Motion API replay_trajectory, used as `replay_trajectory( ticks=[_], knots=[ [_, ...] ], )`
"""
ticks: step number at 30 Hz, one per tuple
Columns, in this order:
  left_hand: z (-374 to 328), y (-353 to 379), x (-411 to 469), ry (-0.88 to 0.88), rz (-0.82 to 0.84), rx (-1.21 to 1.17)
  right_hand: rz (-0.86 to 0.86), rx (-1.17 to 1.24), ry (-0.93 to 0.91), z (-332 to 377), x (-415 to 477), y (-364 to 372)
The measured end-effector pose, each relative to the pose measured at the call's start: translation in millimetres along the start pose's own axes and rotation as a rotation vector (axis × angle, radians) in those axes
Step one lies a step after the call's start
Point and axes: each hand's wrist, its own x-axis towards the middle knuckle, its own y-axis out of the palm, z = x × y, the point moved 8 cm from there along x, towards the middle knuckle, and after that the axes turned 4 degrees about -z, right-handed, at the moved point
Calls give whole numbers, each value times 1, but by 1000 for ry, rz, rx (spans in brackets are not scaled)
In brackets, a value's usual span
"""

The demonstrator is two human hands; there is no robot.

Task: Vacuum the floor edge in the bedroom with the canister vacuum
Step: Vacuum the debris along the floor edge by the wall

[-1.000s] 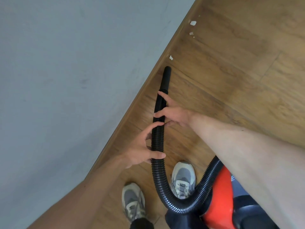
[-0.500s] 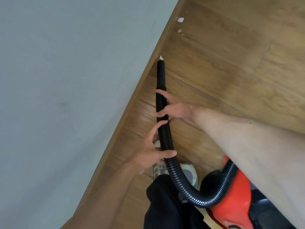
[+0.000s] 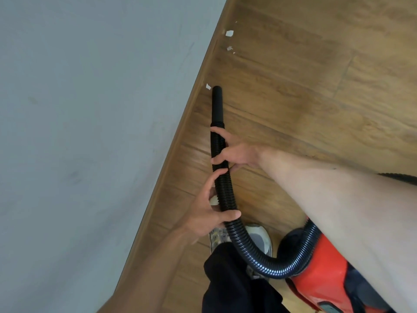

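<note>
Black ribbed hose [image 3: 225, 195] from red canister [image 3: 320, 274], nozzle [image 3: 217, 105] beside skirting.

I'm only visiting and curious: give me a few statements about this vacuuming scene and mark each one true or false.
1. Both hands grip the black ribbed hose, the right hand nearer the tip and the left hand lower down. True.
2. The smooth black nozzle covers the small white paper scrap. False: the scrap lies in plain view just beside the tip.
3. The vacuum canister is blue. False: the vacuum canister is red.
4. More white scraps lie farther along the wooden floor near the grey wall. True.
</note>
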Motion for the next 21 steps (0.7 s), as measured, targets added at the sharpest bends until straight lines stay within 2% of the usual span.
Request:
replay_trajectory(
  ticks=[9, 21],
  knots=[
    [1, -18, -7, 16, -61, -64, 35, -20, -12, 13, 11, 25],
    [-22, -21, 12, 39, -36, -25, -19, 29, -7, 27, 23, 1]
  ],
)
